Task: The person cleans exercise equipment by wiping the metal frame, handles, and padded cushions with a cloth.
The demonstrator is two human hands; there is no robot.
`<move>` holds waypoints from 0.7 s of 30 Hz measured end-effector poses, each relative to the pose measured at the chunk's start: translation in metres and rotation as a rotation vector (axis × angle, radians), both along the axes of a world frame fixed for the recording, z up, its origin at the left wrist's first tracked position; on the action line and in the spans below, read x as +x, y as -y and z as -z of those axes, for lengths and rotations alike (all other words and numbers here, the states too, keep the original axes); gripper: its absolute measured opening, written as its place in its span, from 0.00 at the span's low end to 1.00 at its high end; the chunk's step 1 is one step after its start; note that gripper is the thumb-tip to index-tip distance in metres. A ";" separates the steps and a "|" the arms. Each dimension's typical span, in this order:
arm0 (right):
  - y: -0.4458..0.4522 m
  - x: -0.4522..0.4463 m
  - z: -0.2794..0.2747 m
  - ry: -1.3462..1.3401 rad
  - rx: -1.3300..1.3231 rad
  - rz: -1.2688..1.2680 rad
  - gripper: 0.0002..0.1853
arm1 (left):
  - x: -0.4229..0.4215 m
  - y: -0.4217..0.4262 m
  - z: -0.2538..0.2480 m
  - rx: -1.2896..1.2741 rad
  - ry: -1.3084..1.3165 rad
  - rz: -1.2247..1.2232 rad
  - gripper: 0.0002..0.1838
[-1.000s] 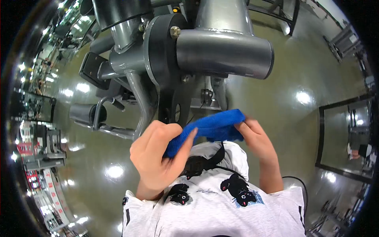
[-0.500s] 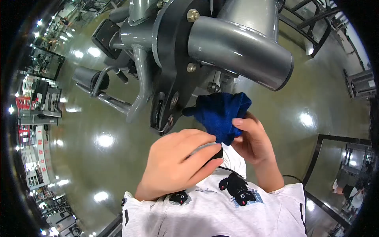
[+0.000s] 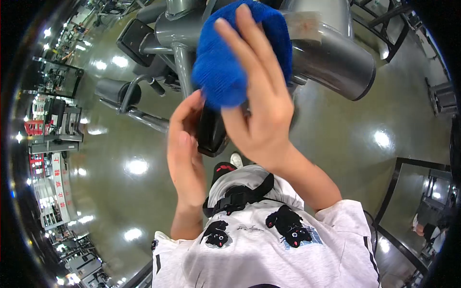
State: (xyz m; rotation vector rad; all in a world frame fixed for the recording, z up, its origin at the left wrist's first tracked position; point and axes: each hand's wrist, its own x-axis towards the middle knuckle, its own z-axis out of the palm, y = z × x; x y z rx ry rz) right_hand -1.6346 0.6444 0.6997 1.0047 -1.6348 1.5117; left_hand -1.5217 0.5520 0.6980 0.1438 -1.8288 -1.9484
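My right hand [image 3: 261, 103] lies over a blue cloth [image 3: 218, 72], fingers stretched along it and thumb below, partly blurred. Behind the cloth is the upper part of a grey exercise machine, with a thick grey cylinder [image 3: 336, 60] to the right. A black plate [image 3: 211, 132] of the machine hangs below the cloth, its upper part hidden. My left hand [image 3: 185, 153] is beside this plate on its left, fingers curved and apart from the thumb. The fingertips come close to the cloth's lower edge; whether they touch the plate I cannot tell.
To the left are the machine's padded roller [image 3: 117, 91] and a grey bar. A black-framed mirror [image 3: 408, 192] stands at lower right, showing a person. Racks and a white sign with red characters [image 3: 60, 185] line the far left. A black waist strap [image 3: 240, 197] crosses my shirt.
My right hand has carried the blue cloth up and left onto the machine, spreading it out. My left hand has moved from in front of my waist up beside the black plate.
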 end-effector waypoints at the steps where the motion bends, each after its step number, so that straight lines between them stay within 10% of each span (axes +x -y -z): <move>1: 0.001 0.006 0.001 0.012 0.036 0.005 0.28 | 0.003 0.000 0.005 0.030 0.025 0.039 0.31; 16: -0.054 0.097 0.097 0.664 0.133 -0.395 0.22 | -0.002 -0.001 0.004 0.122 -0.080 0.169 0.40; 18: -0.061 0.101 0.100 1.239 0.075 -0.507 0.16 | -0.004 -0.001 -0.001 0.140 -0.062 0.166 0.38; 21: -0.054 0.092 0.077 1.203 -0.422 -0.375 0.14 | -0.007 0.003 -0.003 0.194 0.032 0.132 0.36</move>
